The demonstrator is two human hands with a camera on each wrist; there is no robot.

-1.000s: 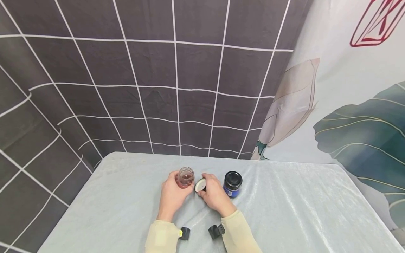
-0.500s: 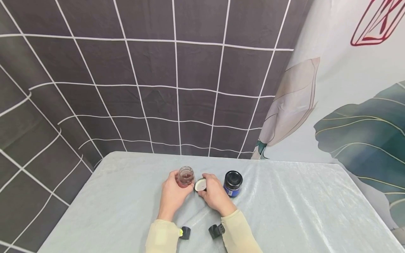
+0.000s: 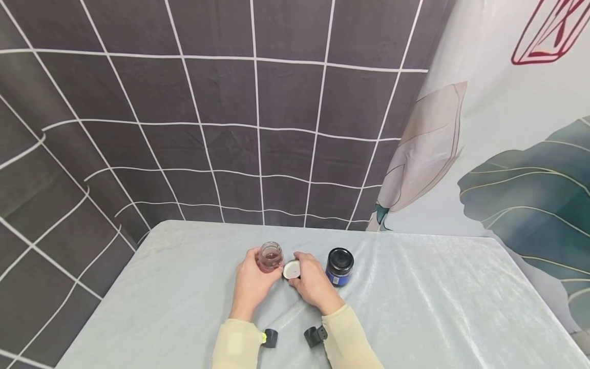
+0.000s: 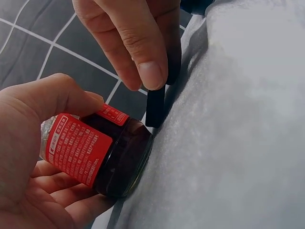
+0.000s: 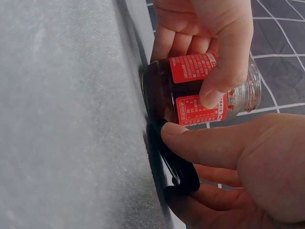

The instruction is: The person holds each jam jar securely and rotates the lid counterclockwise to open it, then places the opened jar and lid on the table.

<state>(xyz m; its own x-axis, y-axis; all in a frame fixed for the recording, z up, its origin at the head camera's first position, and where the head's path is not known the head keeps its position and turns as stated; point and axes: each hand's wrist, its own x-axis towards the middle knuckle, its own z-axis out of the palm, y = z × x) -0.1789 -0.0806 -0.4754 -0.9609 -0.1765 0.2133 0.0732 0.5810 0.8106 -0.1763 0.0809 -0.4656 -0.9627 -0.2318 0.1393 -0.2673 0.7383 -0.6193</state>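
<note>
My left hand [image 3: 252, 284] grips an uncapped glass jar [image 3: 271, 257], its fingers and thumb wrapped around the side. The jar stands upright on the table, dark reddish contents inside. Its red label [image 4: 83, 150] with white print shows in the left wrist view. Just right of the jar, my right hand [image 3: 315, 284] pinches a black lid [image 5: 178, 167] by its edge, thumb on the near side. In the head view the pale inside of the lid [image 3: 292, 269] faces up. The lid is low, at the tablecloth, close beside the jar's base.
A second jar [image 3: 340, 267], with a black lid on and a blue label, stands just right of my right hand. A light grey-blue cloth [image 3: 438, 302] covers the table. Behind it hangs a dark grid-patterned curtain [image 3: 221, 143], with a leaf-printed one [image 3: 521, 195] at the right.
The lid in my right hand has tipped flatter, so more of its pale inside shows. Both hands and the two jars stay in place.
</note>
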